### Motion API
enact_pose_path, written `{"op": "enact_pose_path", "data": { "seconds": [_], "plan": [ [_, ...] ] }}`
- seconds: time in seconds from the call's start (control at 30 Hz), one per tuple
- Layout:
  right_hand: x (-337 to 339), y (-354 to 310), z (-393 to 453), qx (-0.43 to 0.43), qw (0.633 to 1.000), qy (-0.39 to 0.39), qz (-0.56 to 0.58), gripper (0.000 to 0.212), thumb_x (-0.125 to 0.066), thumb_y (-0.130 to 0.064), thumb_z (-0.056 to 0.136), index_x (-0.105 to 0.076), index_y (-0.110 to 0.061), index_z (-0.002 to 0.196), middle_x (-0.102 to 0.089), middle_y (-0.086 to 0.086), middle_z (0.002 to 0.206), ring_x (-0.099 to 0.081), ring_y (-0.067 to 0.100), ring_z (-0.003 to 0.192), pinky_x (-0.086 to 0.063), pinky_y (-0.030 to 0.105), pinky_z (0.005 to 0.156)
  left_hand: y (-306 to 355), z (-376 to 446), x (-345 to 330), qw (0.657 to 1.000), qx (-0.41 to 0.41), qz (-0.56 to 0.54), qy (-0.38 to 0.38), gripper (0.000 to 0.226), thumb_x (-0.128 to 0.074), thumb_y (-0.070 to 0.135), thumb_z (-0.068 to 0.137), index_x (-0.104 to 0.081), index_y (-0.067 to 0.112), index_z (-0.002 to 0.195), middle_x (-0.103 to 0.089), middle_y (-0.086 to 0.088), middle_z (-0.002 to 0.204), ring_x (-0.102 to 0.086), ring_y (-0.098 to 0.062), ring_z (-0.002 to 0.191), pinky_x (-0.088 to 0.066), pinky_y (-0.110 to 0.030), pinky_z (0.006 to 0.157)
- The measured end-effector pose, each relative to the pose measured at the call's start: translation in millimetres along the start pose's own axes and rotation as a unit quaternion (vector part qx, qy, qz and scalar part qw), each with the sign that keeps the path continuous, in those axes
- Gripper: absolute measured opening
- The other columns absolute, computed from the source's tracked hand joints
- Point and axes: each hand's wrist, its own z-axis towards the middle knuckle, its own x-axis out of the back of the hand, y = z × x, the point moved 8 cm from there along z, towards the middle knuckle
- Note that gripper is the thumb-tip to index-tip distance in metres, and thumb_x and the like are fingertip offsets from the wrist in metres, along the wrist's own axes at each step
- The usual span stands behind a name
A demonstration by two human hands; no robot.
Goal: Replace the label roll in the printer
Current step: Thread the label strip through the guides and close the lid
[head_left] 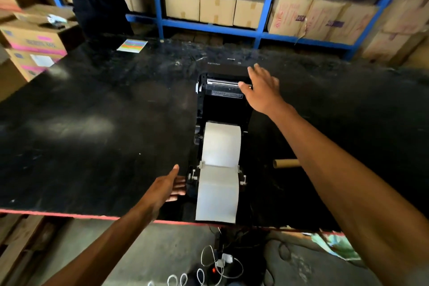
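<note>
We see the printer (222, 109) sitting mid-right on the black table (92, 123), lid (226, 69) swung up and back at the far end. White label roll (221, 144) sits in the open bay, between the 2 side holders. Its paper strip (218, 195) runs toward the near edge, passes between the white guides (201, 164), and reaches about as far as the table's red near edge.

Right hand (262, 87) is at the far end of the printer, fingers spread and open, palm down on or just over the right side of the lid by the metal bar (222, 82) (contact is hard to confirm). It grips nothing.

Left hand (169, 187) is at the near left corner of the printer, open, fingers extended flat, fingertips touching or just beside the printer's side next to the left guide. It holds nothing either.

An empty cardboard core (285, 163) lies on the table just right of the printer, partly hidden by the right forearm.

Far left on the table: 1 colourful sheet (132, 45). Behind it all, blue shelving (267, 28) with cartons. Cables (218, 264) on the floor below the near edge.
</note>
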Motion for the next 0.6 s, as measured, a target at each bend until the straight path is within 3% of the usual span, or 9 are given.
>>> {"op": "enact_pose_path", "data": {
  "seconds": [0.07, 0.17, 0.27, 0.37, 0.47, 0.6],
  "plan": [
    [-7.7, -0.5, 1.7, -0.002, 1.000, -0.010, -0.022, 0.059, -0.033, -0.043, 0.097, -0.026, -0.010, 0.145, -0.020, 0.012, 0.157, -0.019, 0.026, 0.144, -0.016, 0.043, 0.113, -2.3, 0.9, 1.2, 1.000, 0.008, 0.003, -0.005, 0.054, -0.033, 0.050, 0.096, -0.066, 0.008, 0.111, -0.071, -0.011, 0.107, -0.067, -0.022, 0.095, -0.050, -0.037, 0.090],
    [0.0, -2.5, -10.6, 0.000, 0.997, 0.082, 0.007, 0.050, -0.035, -0.039, 0.097, -0.044, -0.009, 0.136, -0.041, 0.012, 0.148, -0.037, 0.029, 0.134, -0.022, 0.042, 0.108, -2.8, 1.1, 2.6, 1.000, 0.011, -0.013, -0.005, 0.053, -0.034, 0.049, 0.096, -0.067, 0.009, 0.107, -0.072, -0.010, 0.104, -0.068, -0.022, 0.094, -0.051, -0.032, 0.079],
    [14.9, -2.9, -42.8, 0.013, 0.979, 0.191, 0.066, 0.040, -0.035, -0.032, 0.097, -0.061, -0.007, 0.115, -0.061, 0.015, 0.119, -0.052, 0.034, 0.110, -0.032, 0.040, 0.093, -5.0, 2.7, 1.6, 0.999, 0.018, -0.037, -0.004, 0.053, -0.035, 0.048, 0.096, -0.068, 0.007, 0.102, -0.073, -0.011, 0.098, -0.068, -0.022, 0.088, -0.051, -0.030, 0.071],
    [20.8, 0.9, -84.7, 0.058, 0.962, 0.244, 0.105, 0.033, -0.042, -0.030, 0.092, -0.066, -0.008, 0.092, -0.063, 0.012, 0.096, -0.055, 0.031, 0.089, -0.031, 0.035, 0.079, -8.5, 6.6, 1.3, 0.998, 0.025, -0.061, -0.009, 0.055, -0.035, 0.047, 0.096, -0.067, 0.003, 0.105, -0.073, -0.011, 0.092, -0.068, -0.023, 0.082, -0.050, -0.031, 0.071],
    [4.0, 10.6, -124.0, 0.066, 0.959, 0.228, 0.157, 0.025, -0.061, -0.030, 0.082, -0.063, -0.012, 0.099, -0.057, 0.012, 0.103, -0.052, 0.025, 0.098, -0.036, 0.033, 0.086, -9.5, 10.6, 1.8, 0.996, 0.028, -0.086, -0.014, 0.057, -0.034, 0.052, 0.095, -0.061, 0.004, 0.112, -0.072, -0.014, 0.093, -0.068, -0.027, 0.083, -0.050, -0.034, 0.071],
    [-27.0, 17.2, -167.9, 0.040, 0.965, 0.183, 0.184, 0.068, -0.065, -0.040, 0.075, -0.039, -0.017, 0.133, -0.038, 0.009, 0.137, -0.035, 0.020, 0.126, -0.022, 0.025, 0.105, -10.0, 15.4, 2.5, 0.993, 0.046, -0.105, -0.020, 0.072, -0.031, 0.067, 0.087, -0.048, 0.012, 0.130, -0.069, -0.019, 0.099, -0.067, -0.030, 0.087, -0.049, -0.036, 0.071]
  ]
}}
